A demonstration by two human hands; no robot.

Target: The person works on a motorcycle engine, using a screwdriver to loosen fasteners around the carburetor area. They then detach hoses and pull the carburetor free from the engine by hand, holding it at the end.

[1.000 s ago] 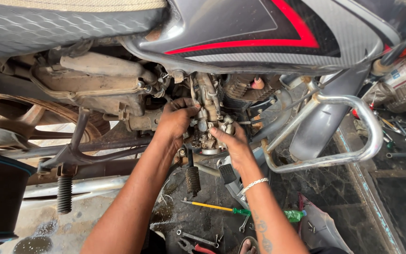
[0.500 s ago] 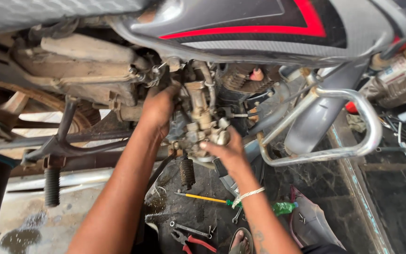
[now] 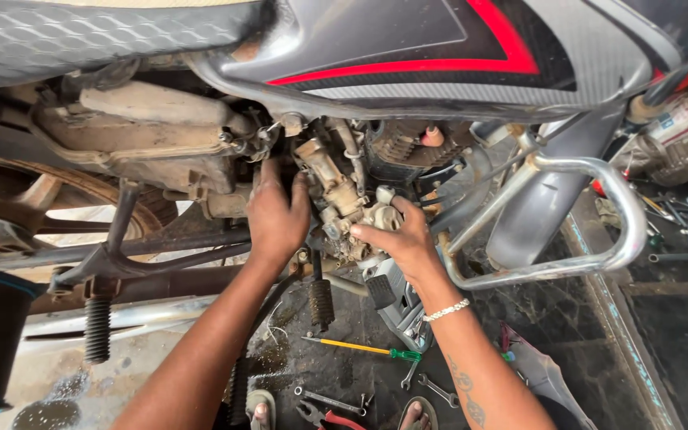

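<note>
A dirty tan carburetor (image 3: 342, 199) hangs in the middle of a motorcycle, under the grey, black and red fuel tank (image 3: 439, 56). My left hand (image 3: 276, 213) reaches in on its left side, fingers pressed against the part behind it. My right hand (image 3: 398, 239), with a white beaded bracelet on the wrist, grips the carburetor's lower right body. The dark engine cylinder (image 3: 408, 143) sits just behind.
A chrome crash guard (image 3: 591, 231) curves at the right. A footpeg (image 3: 322, 302) hangs below my hands. On the wet floor lie a yellow screwdriver with green handle (image 3: 360, 348), wrenches (image 3: 431, 386) and red-handled pliers (image 3: 328, 418). The rear wheel (image 3: 33, 207) is at left.
The view has shifted. My left hand moved slightly lower and further left of the carburetor; my right hand still grips its lower body.
</note>
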